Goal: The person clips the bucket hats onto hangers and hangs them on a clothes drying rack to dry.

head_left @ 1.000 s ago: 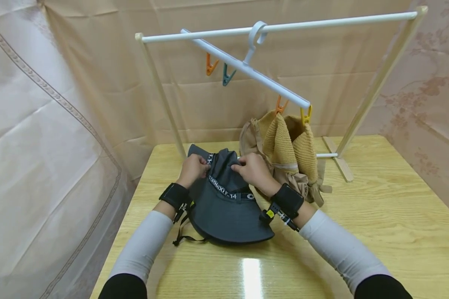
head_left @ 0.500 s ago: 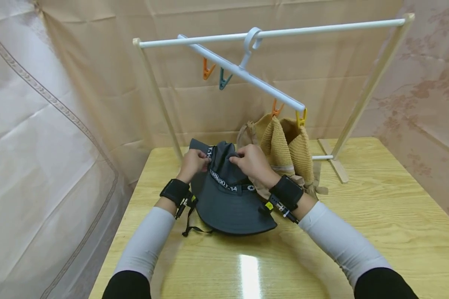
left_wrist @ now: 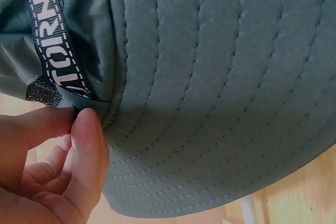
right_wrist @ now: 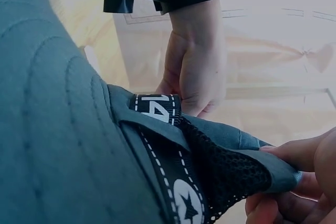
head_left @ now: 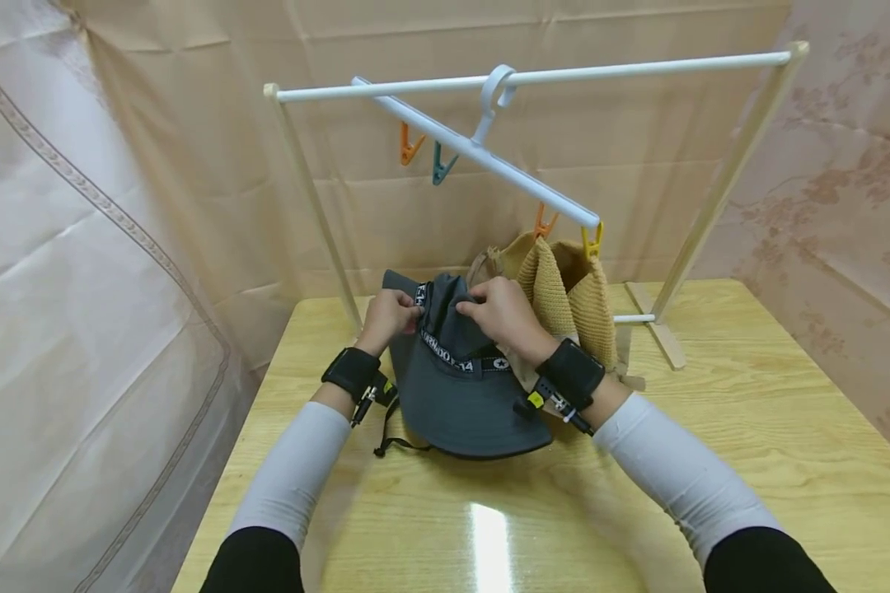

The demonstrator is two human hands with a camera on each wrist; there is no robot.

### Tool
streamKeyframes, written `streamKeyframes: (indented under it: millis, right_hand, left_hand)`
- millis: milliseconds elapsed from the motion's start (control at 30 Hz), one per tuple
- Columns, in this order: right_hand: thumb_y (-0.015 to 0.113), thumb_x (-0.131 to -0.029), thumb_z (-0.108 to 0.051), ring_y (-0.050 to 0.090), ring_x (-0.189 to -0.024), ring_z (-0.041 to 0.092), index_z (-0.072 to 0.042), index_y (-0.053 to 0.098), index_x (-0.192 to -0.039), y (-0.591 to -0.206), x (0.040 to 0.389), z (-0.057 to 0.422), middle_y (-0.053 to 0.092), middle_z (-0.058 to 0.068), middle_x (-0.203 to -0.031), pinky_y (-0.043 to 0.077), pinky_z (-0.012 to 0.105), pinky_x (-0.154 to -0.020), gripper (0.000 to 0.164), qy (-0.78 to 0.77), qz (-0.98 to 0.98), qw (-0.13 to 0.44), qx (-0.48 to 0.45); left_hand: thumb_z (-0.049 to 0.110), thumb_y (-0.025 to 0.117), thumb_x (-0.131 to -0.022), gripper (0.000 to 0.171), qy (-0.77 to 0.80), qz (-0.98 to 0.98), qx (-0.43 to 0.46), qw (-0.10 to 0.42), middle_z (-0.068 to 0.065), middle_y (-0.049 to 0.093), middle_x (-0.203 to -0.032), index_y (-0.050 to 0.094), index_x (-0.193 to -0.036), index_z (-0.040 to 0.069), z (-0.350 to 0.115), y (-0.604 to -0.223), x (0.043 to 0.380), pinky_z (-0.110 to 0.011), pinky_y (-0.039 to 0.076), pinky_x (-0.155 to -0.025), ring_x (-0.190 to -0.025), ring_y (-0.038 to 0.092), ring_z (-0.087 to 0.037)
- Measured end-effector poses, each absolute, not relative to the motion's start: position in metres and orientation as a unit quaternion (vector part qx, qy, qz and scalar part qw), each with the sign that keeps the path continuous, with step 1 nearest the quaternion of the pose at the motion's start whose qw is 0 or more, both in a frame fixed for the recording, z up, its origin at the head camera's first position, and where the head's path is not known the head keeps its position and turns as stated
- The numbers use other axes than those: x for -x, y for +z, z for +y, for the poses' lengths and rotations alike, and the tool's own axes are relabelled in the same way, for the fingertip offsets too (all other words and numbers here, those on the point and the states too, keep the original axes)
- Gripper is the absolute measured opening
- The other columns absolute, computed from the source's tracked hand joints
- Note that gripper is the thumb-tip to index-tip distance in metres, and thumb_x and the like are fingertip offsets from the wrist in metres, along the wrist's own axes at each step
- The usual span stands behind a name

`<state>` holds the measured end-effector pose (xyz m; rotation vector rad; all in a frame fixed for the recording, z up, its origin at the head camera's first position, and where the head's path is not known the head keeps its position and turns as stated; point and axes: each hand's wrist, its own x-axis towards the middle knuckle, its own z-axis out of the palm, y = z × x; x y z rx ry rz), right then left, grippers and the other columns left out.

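A dark grey bucket hat (head_left: 460, 412) with a black, white-lettered band and a chin cord is held up by both hands, brim toward me. My left hand (head_left: 387, 319) pinches the hat's left side by the band; in the left wrist view, thumb and finger meet on a fold beside the brim (left_wrist: 210, 77). My right hand (head_left: 508, 317) pinches the crown's right side. In the right wrist view, its fingers grip grey cloth next to black mesh (right_wrist: 231, 166). Behind hangs a tan knitted piece (head_left: 593, 309) with cloth, clipped by orange (head_left: 544, 221) and yellow (head_left: 592, 240) pegs.
A white hanger bar (head_left: 500, 165) hooks over the rack's rail (head_left: 638, 69) and slants toward me. On its far end are an orange peg (head_left: 409, 144) and a teal peg (head_left: 442, 165), holding nothing. The rack stands on a wooden table (head_left: 712, 461).
Both hands have moved the hat slightly away from me, toward the rack, keeping their pinch on it. The head view has tilted a little, so the rack sits lower in it.
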<state>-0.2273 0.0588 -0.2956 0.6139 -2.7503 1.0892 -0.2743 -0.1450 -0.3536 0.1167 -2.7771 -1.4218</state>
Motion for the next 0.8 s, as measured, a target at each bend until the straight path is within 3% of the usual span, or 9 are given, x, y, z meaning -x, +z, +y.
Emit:
streamKeyframes:
  millis: [300,400,500,567,633,733,800]
  right_hand:
    - [0.067,-0.093,-0.023,0.034,-0.048,0.014,-0.018,0.043,-0.055,-0.286,0.234,0.056,0.025,-0.006,-0.052,0.028,0.026,-0.054,0.045,0.364,-0.905,0.062,-0.212]
    - [0.068,-0.092,-0.022,0.039,-0.051,0.017,-0.015,0.047,-0.056,-0.283,0.236,0.056,0.028,-0.004,-0.053,0.031,0.028,-0.055,0.042,0.361,-0.906,0.066,-0.21]
    - [0.068,-0.092,-0.022,0.049,-0.058,0.02,-0.011,0.063,-0.065,-0.279,0.238,0.053,0.047,0.003,-0.057,0.036,0.028,-0.059,0.03,0.363,-0.904,0.07,-0.214]
    - [0.068,-0.092,-0.021,0.055,-0.065,0.019,-0.009,0.073,-0.078,-0.277,0.24,0.051,0.062,0.007,-0.07,0.039,0.027,-0.062,0.019,0.364,-0.903,0.07,-0.216]
    - [0.068,-0.092,-0.022,0.056,-0.067,0.019,-0.009,0.076,-0.087,-0.275,0.241,0.049,0.066,0.009,-0.076,0.039,0.027,-0.062,0.016,0.362,-0.903,0.072,-0.219]
    - [0.068,-0.092,-0.022,0.049,-0.058,0.018,-0.008,0.074,-0.08,-0.271,0.244,0.047,0.055,0.004,-0.061,0.034,0.027,-0.058,0.019,0.359,-0.904,0.074,-0.22]
    - [0.067,-0.093,-0.023,0.041,-0.052,0.018,-0.009,0.067,-0.069,-0.269,0.245,0.046,0.038,0.0,-0.053,0.03,0.028,-0.056,0.028,0.356,-0.905,0.076,-0.222]
  left_hand:
    - [0.015,0.069,-0.091,0.016,-0.483,-0.875,-0.041,0.004,-0.005,0.065,-0.073,0.067,-0.091,-0.002,-0.144,-0.353,0.287,-0.039,0.059,-0.073,-0.057,0.063,-0.01]
    - [0.018,0.069,-0.091,0.018,-0.466,-0.884,-0.037,0.008,-0.005,0.066,-0.073,0.068,-0.091,0.001,-0.145,-0.35,0.288,-0.034,0.057,-0.069,-0.061,0.064,-0.012]
    - [0.021,0.069,-0.091,0.019,-0.447,-0.894,-0.033,0.018,-0.004,0.067,-0.071,0.068,-0.089,0.003,-0.146,-0.346,0.291,-0.026,0.05,-0.061,-0.062,0.063,-0.013]
    - [0.022,0.068,-0.091,0.019,-0.437,-0.899,-0.028,0.027,-0.004,0.065,-0.069,0.068,-0.086,0.004,-0.146,-0.345,0.293,-0.023,0.044,-0.057,-0.06,0.06,-0.013]
    - [0.022,0.068,-0.092,0.019,-0.434,-0.9,-0.022,0.036,-0.003,0.063,-0.066,0.067,-0.084,0.004,-0.146,-0.343,0.295,-0.023,0.042,-0.055,-0.058,0.057,-0.013]
    - [0.021,0.067,-0.092,0.019,-0.439,-0.898,-0.016,0.043,-0.001,0.059,-0.064,0.066,-0.084,0.004,-0.146,-0.34,0.299,-0.023,0.04,-0.054,-0.056,0.054,-0.011]
    - [0.021,0.067,-0.093,0.019,-0.441,-0.896,-0.017,0.044,0.001,0.058,-0.063,0.066,-0.084,0.004,-0.147,-0.337,0.3,-0.023,0.04,-0.054,-0.056,0.053,-0.01]
